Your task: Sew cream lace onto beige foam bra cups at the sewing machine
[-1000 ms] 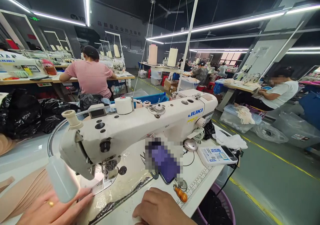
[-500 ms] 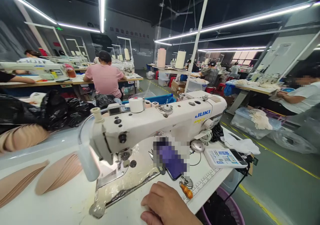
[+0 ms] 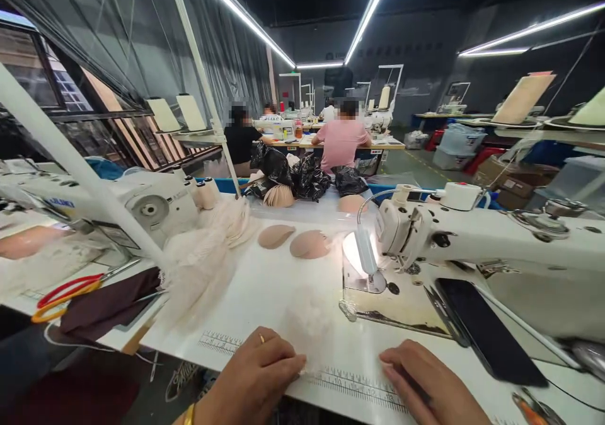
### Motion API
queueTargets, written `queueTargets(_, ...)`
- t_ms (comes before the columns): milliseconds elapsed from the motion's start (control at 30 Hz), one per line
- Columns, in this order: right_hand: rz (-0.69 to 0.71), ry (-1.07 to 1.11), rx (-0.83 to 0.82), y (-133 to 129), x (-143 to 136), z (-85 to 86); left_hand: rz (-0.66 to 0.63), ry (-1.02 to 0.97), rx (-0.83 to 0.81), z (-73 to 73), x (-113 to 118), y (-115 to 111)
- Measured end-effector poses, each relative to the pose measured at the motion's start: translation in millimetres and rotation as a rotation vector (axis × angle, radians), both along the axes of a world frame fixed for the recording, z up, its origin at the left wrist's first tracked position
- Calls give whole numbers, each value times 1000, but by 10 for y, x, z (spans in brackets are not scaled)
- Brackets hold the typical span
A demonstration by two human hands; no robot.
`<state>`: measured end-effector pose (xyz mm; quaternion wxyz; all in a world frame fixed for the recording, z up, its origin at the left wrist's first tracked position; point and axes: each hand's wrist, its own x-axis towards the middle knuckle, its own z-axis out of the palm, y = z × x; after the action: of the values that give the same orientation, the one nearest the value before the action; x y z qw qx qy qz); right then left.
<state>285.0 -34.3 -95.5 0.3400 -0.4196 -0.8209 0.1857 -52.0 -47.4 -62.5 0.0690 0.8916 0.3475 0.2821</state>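
My left hand [image 3: 262, 374], with a ring and a bracelet, is at the table's front edge; its fingers are pressed together at the lower end of a sheer whitish piece of fabric [image 3: 309, 318] lying flat. To the right, my right hand [image 3: 420, 381] hovers low over the printed ruler [image 3: 350, 384], fingers loosely curved, with a dark gap by the thumb and no clear object in it. The white sewing machine [image 3: 463, 239] stands beyond it, its lamp [image 3: 365, 248] lit. Two stacks of beige pads, one left [image 3: 275, 236] and one right [image 3: 309, 244], lie farther back.
A black phone [image 3: 489, 330] and dark scissors [image 3: 447, 318] lie on the right. Pale sheer fabric [image 3: 203, 261] is heaped on the left, near dark cloth [image 3: 113, 305] and red-and-orange-handled scissors [image 3: 69, 296]. Black bags [image 3: 309, 176] and seated people [image 3: 343, 138] are behind.
The view has swung left. My left hand has come into view, along with the sheer piece and the heaped fabric. My right hand now appears farther right, in front of the machine.
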Motion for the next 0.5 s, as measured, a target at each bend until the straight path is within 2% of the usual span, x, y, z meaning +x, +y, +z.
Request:
queueTargets(133, 26, -6, 8, -28, -486, 120, -26, -106, -33, 10, -25, -79)
queueTargets(267, 100, -5, 57, 9, -836, 165, -31, -186, -46, 59, -39, -31)
queueTargets(367, 102, 115, 148, 70, -1001, 272, 116, -259, -3, 142, -41, 38)
queueTargets(433, 5, 162, 208, 107, -1058, 368, 293, -344, 51, 203, -47, 60)
queueTargets(500, -114, 159, 273, 118, -1091, 449, 396, -467, -24, 238, -30, 43)
